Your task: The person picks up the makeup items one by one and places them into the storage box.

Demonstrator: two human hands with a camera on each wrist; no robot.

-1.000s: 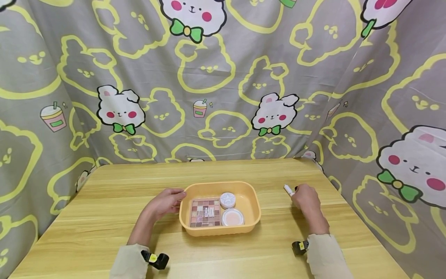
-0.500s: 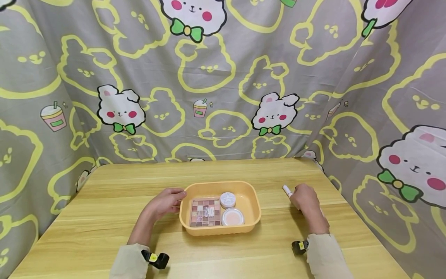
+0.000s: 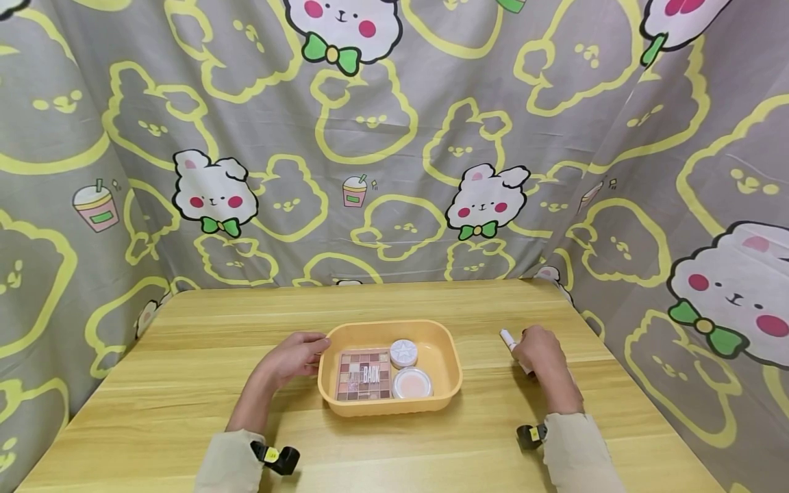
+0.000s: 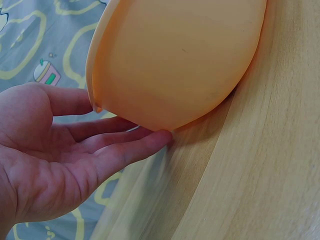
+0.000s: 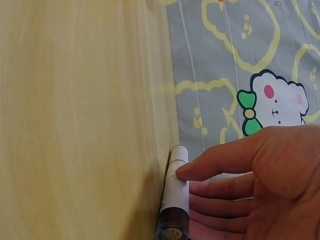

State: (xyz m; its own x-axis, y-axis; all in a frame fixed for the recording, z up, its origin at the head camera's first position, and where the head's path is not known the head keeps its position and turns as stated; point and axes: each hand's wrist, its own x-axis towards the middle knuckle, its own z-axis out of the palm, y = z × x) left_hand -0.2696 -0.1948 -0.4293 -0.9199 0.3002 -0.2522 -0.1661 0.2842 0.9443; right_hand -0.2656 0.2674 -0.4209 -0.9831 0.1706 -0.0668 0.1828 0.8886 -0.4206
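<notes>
My left hand (image 3: pixel 298 357) holds the left end of a yellow-orange plastic basket (image 3: pixel 453 373), with fingers at the rim and against the outer wall. Inside the basket lie a square eyeshadow palette (image 3: pixel 364 375), a small round white jar (image 3: pixel 403 353) with a star on its lid, and a round clear-edged compact (image 3: pixel 411 383). On the right side of the table, my right hand (image 3: pixel 540 350) pinches a white lipstick tube (image 5: pixel 176 187) with a dark end. Its thumb presses on the white part, and the other fingers are behind it.
The wood-patterned table (image 3: pixel 246 315) carries the basket near its middle. A grey curtain (image 3: pixel 394 137) printed with rabbits and yellow outlines hangs behind and along both sides. Black wrist cameras (image 3: pixel 280 459) are strapped at both sleeves.
The white tube has shifted slightly left in my right hand. A small dark part seen beyond the fingers a second ago is now hidden. The left hand and basket stay put.
</notes>
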